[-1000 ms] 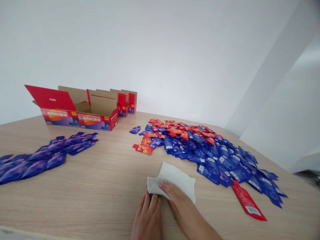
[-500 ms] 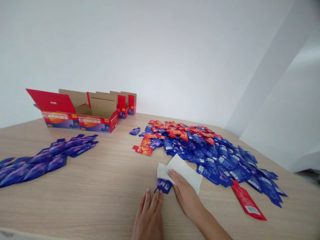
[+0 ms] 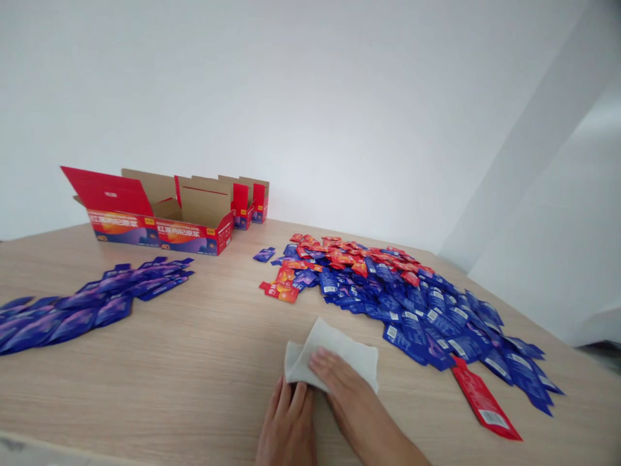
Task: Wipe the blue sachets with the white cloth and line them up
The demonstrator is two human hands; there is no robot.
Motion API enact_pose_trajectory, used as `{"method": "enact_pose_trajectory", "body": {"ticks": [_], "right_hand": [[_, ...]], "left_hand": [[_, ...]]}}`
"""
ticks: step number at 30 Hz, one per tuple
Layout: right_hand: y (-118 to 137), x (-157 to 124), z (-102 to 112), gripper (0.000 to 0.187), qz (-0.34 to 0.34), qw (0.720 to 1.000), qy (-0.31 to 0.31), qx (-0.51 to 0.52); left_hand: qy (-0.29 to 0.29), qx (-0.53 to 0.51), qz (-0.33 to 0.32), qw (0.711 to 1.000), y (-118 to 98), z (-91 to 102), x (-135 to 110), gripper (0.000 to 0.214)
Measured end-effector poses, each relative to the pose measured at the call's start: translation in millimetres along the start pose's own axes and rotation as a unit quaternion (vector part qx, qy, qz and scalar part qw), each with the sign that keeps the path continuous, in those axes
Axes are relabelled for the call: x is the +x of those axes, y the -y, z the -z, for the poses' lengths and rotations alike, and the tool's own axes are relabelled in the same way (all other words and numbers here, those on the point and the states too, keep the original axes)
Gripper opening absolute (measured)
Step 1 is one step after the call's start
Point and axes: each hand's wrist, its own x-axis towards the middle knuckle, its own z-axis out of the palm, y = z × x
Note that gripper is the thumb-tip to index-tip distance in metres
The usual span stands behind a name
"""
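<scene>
A folded white cloth point(image 3: 334, 343) lies at the front middle of the table, with my right hand point(image 3: 344, 388) pressing on it from above, fingers together. My left hand point(image 3: 290, 421) rests flat on the tabletop just in front of the cloth. Its fingers are stretched out and the fingertips reach the cloth's near edge. The blue pouch seen earlier at those fingertips is now hidden under the cloth and hands. To the right, a red pouch point(image 3: 486, 400) lies with its barcode side up, close to a big heap of blue pouches point(image 3: 412, 317).
Red pouches point(image 3: 334, 249) cover the heap's far side. Overlapping blue pouches point(image 3: 92, 301) form a row on the left. One single blue pouch point(image 3: 264, 254) lies mid-table. Open red cartons point(image 3: 160, 226) stand at the back left, before the white wall point(image 3: 310, 116).
My right hand has slid the cloth left and nearer to me, covering the blue pouch. My left hand has stayed almost in place. The view has shifted slightly.
</scene>
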Motion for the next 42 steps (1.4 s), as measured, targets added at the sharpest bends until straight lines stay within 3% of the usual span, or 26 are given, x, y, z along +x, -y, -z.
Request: {"method": "enact_pose_trajectory", "body": {"ticks": [2,5,7,10,12,17,22,24,27,32,37,40,42], "right_hand": [[2,4,0,0.052,0.013,1.0,0.021,-0.003],[-7,14,5,0.048,-0.077,0.995,-0.038,-0.046],[-10,15,4,0.049,-0.094,0.992,-0.061,-0.056],[-6,10,-4,0.053,0.007,1.0,-0.007,-0.021],[-6,9,-7,0.054,0.035,0.999,0.013,-0.005],[-19,15,1,0.049,-0.098,0.992,-0.072,-0.041],[-11,5,-3,0.05,0.022,1.0,0.016,-0.004],[-13,6,-1,0.049,-0.002,1.0,-0.004,-0.013],[-17,12,3,0.048,-0.093,0.991,-0.079,-0.046],[-8,6,-1,0.05,0.002,1.0,0.005,-0.008],[-26,1,14,0.048,-0.158,0.982,-0.094,-0.04],[-29,-4,23,0.047,-0.168,0.981,-0.099,-0.012],[-22,-6,27,0.047,-0.17,0.979,-0.112,0.03]], "left_hand": [[0.0,0.002,-0.004,1.0,0,1.3,0,0.069],[-0.003,0.005,-0.003,1.0,2,2.3,-1,0.073],[-0.009,0.007,-0.002,1.0,3,0.8,-1,0.072],[-0.024,0.012,0.0,1.0,3,-2.2,-2,0.067],[-0.031,0.016,-0.006,0.999,3,-2.3,-3,0.066],[-0.04,0.019,-0.016,0.999,4,-3.0,-3,0.073],[-0.017,0.008,-0.013,1.0,3,-4.6,-3,0.067],[-0.001,-0.005,-0.009,1.0,4,-2.5,-3,0.071],[0.013,-0.016,-0.002,1.0,5,-1.9,-3,0.076],[-0.022,0.004,-0.018,1.0,5,-6.9,-5,0.071],[-0.049,0.017,-0.028,0.998,8,5.8,-7,0.069],[-0.041,-0.006,0.029,0.999,7,20.2,2,0.046],[-0.033,-0.027,0.099,0.994,3,29.3,15,0.046]]}}
